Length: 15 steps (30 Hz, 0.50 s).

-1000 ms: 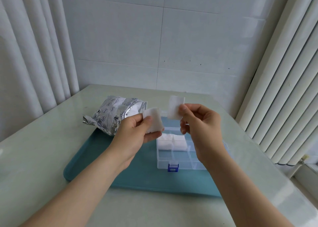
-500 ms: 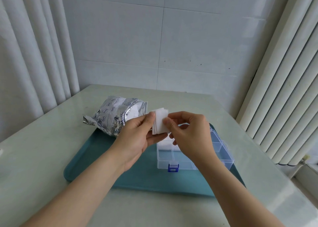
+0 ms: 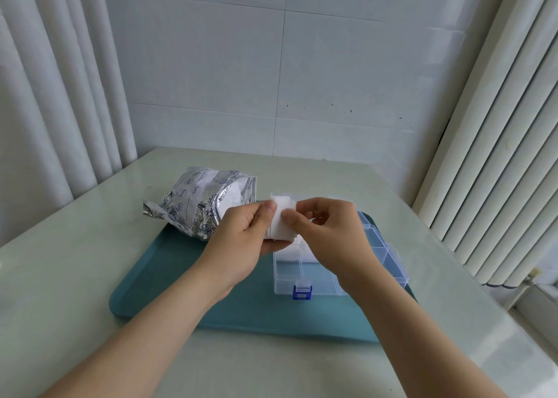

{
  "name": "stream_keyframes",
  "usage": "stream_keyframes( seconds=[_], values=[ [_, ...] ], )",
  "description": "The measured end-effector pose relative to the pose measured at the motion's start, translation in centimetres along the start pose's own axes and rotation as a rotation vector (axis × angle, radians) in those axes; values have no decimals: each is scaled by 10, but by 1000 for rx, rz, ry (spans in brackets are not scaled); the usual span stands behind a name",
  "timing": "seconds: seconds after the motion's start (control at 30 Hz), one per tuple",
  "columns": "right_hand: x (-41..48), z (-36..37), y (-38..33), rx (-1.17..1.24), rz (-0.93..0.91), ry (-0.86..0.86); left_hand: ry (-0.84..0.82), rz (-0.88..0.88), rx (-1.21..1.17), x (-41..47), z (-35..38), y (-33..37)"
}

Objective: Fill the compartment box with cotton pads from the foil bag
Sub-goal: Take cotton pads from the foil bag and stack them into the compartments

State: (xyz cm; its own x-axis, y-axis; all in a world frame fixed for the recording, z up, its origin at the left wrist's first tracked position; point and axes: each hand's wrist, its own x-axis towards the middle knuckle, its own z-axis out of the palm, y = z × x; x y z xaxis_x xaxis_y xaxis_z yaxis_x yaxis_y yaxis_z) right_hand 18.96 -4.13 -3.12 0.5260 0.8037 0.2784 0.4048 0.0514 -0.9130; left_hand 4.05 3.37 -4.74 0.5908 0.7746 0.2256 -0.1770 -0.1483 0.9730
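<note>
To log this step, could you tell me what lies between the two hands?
Head view: a stack of cotton pads, pinched by the left hand and the right hand.

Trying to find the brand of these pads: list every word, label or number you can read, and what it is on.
"Date:" on the foil bag, printed at a slant.
The round symbols on the same bag are too small to read.
No text visible on the compartment box, its blue latch or the tray.
</note>
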Motion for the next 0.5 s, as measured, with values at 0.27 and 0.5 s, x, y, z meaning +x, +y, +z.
stream_keyframes(
  seconds=[0.27, 0.5],
  values=[
    [2, -10, -7, 126, -48, -68, 153, 215, 410, 1, -5, -5],
    [1, -7, -3, 67, -87, -53, 167, 345, 627, -3, -3, -2]
  ],
)
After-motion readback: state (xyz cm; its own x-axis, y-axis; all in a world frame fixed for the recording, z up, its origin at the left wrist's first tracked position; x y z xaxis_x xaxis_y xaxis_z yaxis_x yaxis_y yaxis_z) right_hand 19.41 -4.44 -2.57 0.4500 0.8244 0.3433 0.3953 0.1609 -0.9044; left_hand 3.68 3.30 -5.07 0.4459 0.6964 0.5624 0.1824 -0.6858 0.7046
